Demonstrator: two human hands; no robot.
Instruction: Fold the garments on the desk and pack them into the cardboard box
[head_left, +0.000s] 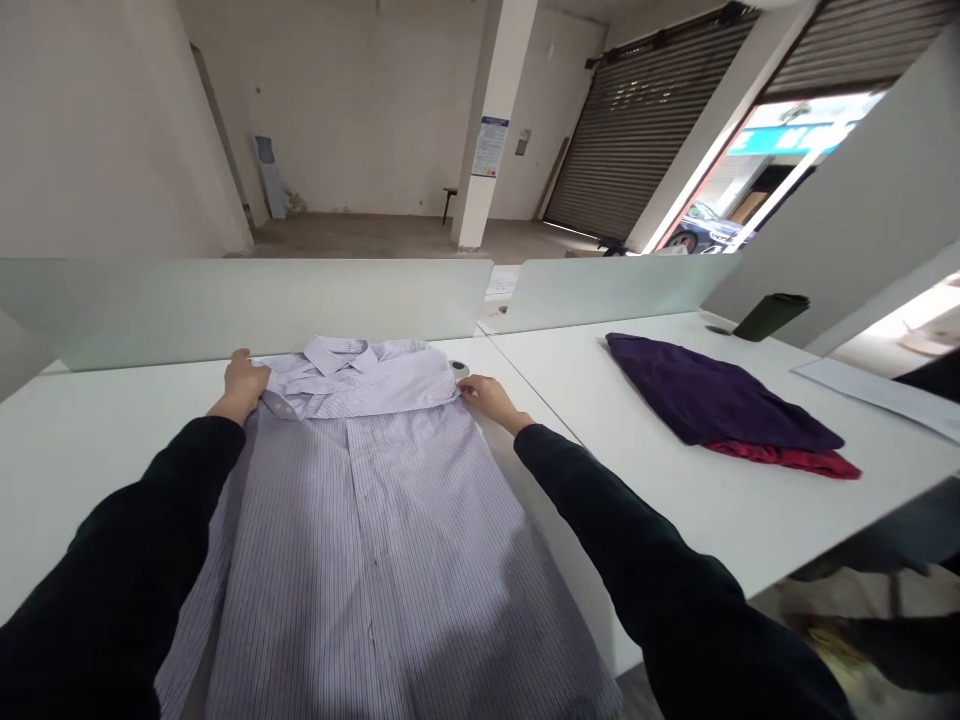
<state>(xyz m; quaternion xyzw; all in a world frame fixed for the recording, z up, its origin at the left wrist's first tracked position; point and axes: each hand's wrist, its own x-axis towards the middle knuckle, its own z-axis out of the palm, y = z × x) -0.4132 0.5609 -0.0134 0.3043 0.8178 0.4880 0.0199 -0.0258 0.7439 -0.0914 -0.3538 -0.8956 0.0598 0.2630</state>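
A striped, light purple button-up shirt (390,520) lies front up on the white table, its collar at the far end and its hem toward me. One sleeve is laid across the chest just below the collar; the other runs down the left side. At the left shoulder, my left hand (246,384) is closed on the edge of the shirt, near a cuff. My right hand (491,398) pinches the fabric at the right end of the folded sleeve. Both fingertips are partly hidden by the cloth.
To the right, a folded dark purple garment (720,390) lies over a red one (795,458) on the white table (577,490). A dark green rolled item (772,315) stands near the far right corner. Low frosted dividers (262,300) line the table's back edge.
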